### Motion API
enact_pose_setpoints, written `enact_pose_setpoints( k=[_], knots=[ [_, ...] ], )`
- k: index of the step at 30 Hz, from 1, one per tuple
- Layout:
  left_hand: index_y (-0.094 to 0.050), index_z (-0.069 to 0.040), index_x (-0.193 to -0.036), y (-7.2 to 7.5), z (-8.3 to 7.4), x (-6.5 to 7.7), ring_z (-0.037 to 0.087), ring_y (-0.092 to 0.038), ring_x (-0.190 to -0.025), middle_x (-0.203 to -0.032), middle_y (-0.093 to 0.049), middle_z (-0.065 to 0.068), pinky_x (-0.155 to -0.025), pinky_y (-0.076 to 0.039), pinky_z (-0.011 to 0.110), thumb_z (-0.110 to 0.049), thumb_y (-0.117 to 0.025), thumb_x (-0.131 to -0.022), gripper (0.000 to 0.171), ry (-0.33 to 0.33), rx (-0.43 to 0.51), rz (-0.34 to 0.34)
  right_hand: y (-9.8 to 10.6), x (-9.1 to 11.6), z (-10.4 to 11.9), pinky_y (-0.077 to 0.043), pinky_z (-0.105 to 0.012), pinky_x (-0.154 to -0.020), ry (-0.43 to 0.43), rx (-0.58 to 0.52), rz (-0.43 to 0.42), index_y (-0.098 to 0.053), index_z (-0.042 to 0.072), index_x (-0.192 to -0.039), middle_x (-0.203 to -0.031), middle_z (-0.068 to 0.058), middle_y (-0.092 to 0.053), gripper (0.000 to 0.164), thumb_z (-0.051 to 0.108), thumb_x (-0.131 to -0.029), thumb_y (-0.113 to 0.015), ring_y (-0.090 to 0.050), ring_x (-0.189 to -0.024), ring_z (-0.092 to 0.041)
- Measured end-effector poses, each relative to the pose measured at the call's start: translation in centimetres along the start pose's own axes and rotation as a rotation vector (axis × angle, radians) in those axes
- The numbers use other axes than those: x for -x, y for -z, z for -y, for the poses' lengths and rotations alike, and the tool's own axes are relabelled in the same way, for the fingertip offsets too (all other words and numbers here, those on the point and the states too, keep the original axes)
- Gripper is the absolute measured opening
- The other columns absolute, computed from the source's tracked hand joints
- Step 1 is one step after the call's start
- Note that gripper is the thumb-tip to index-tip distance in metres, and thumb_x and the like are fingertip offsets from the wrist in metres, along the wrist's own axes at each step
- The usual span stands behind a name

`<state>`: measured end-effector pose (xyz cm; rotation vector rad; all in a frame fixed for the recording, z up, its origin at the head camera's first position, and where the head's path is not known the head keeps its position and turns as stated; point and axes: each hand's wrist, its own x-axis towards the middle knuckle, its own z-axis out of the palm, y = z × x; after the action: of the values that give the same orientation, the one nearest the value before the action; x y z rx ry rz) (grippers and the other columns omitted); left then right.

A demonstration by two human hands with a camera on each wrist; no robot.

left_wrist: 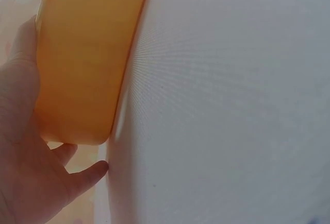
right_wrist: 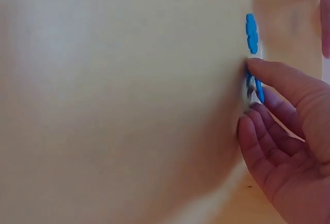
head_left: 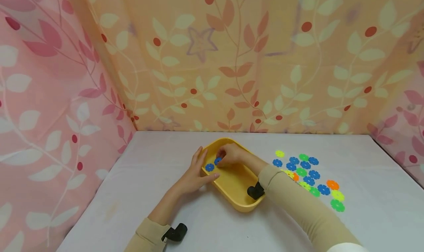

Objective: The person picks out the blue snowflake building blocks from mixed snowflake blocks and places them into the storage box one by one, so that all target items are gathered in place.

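Leaf-print cloth backdrop (head_left: 232, 97), pink at the sides and orange-yellow in the middle, behind a white-covered table (head_left: 109, 193). Yellow tray (head_left: 243, 207) sits on the table around the centre, set at a diagonal. Right hand (head_left: 230, 154) is down inside the tray toward its far-left end, thumb and fingers pinching a blue flower-shaped piece (head_left: 218, 161); right wrist view shows the piece edge-on between them. A second blue piece (head_left: 209, 167) lies in the tray just beside it, close to the left wall. Left hand (head_left: 195, 172) is at the tray's left end, fingers fairly straight and spread, thumb at the near rim, the other fingers along the outside; left wrist view has it straddling the tray's corner. To the right of the tray, loose flower-shaped pieces are scattered on the table: mostly blue (head_left: 324, 189), plus green (head_left: 338, 205), yellow (head_left: 279, 153) and orange (head_left: 332, 185), some touching or overlapping. The right beige sleeve (head_left: 298, 200) partly covers the nearest ones. Black devices (head_left: 177, 233) at both wrists; the right one shows against the tray's near end.
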<state>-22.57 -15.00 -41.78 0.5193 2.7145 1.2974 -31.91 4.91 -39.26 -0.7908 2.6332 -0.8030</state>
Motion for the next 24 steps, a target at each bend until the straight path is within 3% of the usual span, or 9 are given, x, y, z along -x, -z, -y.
enact_pose_setpoints(
  k=[8, 17, 24],
  knots=[
    [-0.008, -0.022, -0.158, 0.0, 0.0, -0.1, 0.029, -0.007, -0.147, -0.161, 0.012, -0.007, -0.113, -0.019, 0.055, -0.056, -0.067, -0.086, 0.1, -0.002, -0.017, 0.0, -0.3, -0.1, -0.6, -0.048, -0.025, -0.077, -0.003, -0.028, -0.014, -0.07, 0.005, -0.102, -0.087, 0.0, -0.063, 0.031, 0.019, -0.079, -0.083, -0.055, -0.083, -0.015],
    [-0.007, -0.022, -0.158, 0.0, -0.2, 0.0, 0.029, -0.007, -0.148, -0.161, 0.012, -0.008, -0.113, -0.019, 0.057, -0.055, -0.067, -0.086, 0.099, 0.001, -0.007, 0.0, -0.1, 0.0, -0.6, -0.048, -0.021, -0.068, 0.004, -0.066, -0.004, -0.07, 0.003, -0.101, -0.085, 0.0, -0.063, 0.03, 0.017, -0.078, -0.083, -0.056, -0.079, -0.013],
    [-0.007, -0.022, -0.158, 0.1, -0.1, 0.0, 0.031, -0.006, -0.147, -0.161, 0.013, -0.006, -0.113, -0.018, 0.058, -0.054, -0.068, -0.086, 0.1, 0.001, -0.004, 0.001, 1.9, 0.4, 0.0, -0.048, -0.022, -0.069, 0.043, -0.076, -0.048, -0.071, 0.004, -0.101, -0.083, 0.001, -0.065, 0.027, 0.019, -0.081, -0.08, -0.057, -0.075, -0.013]
  ],
)
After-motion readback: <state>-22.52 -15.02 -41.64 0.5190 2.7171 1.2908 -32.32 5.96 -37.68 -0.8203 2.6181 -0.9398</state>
